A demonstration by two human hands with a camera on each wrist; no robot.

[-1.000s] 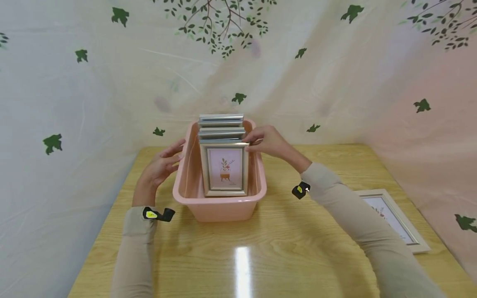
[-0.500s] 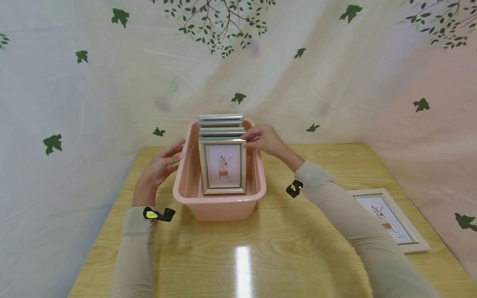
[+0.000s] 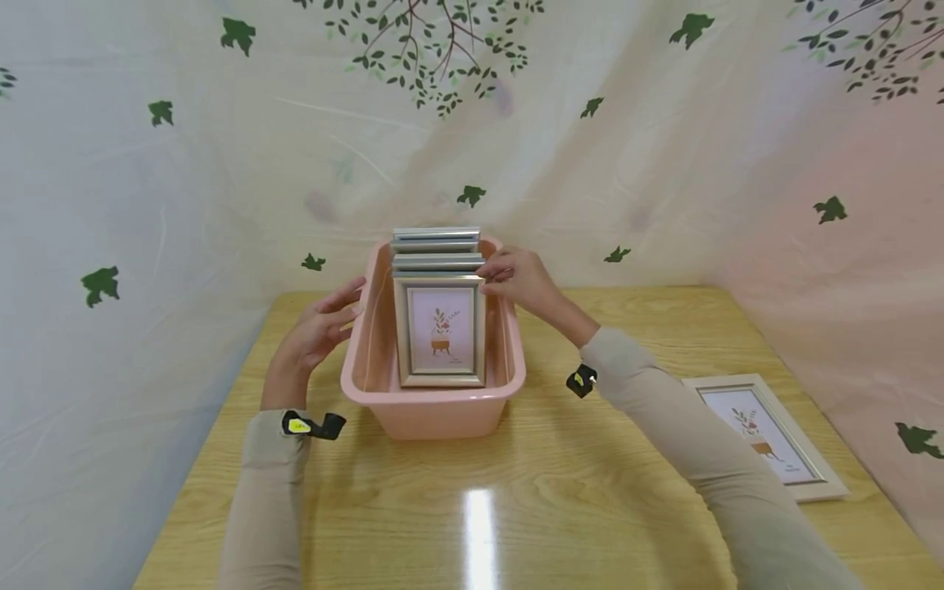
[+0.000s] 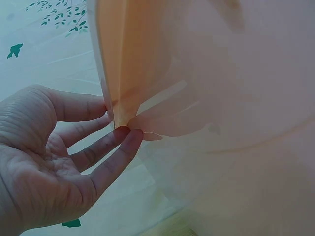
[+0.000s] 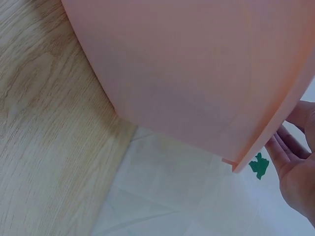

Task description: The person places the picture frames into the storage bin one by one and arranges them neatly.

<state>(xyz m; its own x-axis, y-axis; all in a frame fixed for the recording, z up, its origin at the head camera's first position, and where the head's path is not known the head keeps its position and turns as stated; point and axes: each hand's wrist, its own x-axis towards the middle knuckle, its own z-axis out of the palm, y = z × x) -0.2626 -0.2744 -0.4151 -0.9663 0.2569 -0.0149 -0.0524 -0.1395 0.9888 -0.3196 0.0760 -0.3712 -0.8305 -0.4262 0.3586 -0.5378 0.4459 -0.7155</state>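
A pink plastic basin [image 3: 442, 418] holds several picture frames standing upright in a row. The front picture frame [image 3: 440, 332] has a pale metallic border and a potted-plant print. My right hand [image 3: 525, 283] pinches its upper right corner between thumb and fingers; in the right wrist view, basin wall and rim hide that grip. Behind it, the silvery top edges of the other frames [image 3: 437, 260] show. My left hand [image 3: 313, 334] rests on the basin's left side with fairly straight fingers; the left wrist view shows its fingertips [image 4: 134, 135] touching the rim from outside.
A larger white picture frame [image 3: 763, 434] lies flat at the right, partly covered by the right sleeve [image 3: 686, 434]. Everything stands on a wooden table [image 3: 398, 516]. A leaf-patterned cloth [image 3: 560, 180] hangs behind the table and along both sides.
My right hand has moved slightly left and raised the front picture frame a little, bringing it closer to the frames behind. The left hand stays at the basin's rim.
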